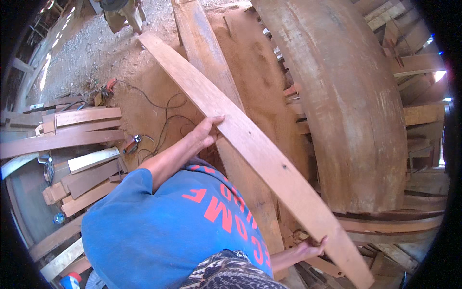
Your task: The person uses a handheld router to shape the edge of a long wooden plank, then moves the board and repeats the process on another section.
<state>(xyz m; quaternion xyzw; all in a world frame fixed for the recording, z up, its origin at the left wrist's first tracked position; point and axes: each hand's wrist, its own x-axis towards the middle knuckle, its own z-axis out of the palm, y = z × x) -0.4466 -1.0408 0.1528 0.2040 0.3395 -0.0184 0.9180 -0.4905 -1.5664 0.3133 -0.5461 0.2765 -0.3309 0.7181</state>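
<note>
A long, light-brown wooden plank (pixel 260 147) runs diagonally from the far left down to the near right, with a few dark knots on its face. My left hand (pixel 208 131) is closed on its left edge near the middle, thumb on top and other fingers partly hidden. Nearer the close end, my right hand (pixel 312 248) grips the same edge, its fingertips partly covered by the wood. Beneath the plank lies a longer, wider board (pixel 211 48), which it crosses at an angle.
A large, broad wooden slab (pixel 344 106) stretches along the right, with stacked timber (pixel 423 115) beyond. On the left are cut wood pieces (pixel 89 115), a red-and-black power tool (pixel 131 144), an orange tool (pixel 109 86) and dark cords (pixel 167 107). Another person (pixel 126 17) stands beyond the plank's far end.
</note>
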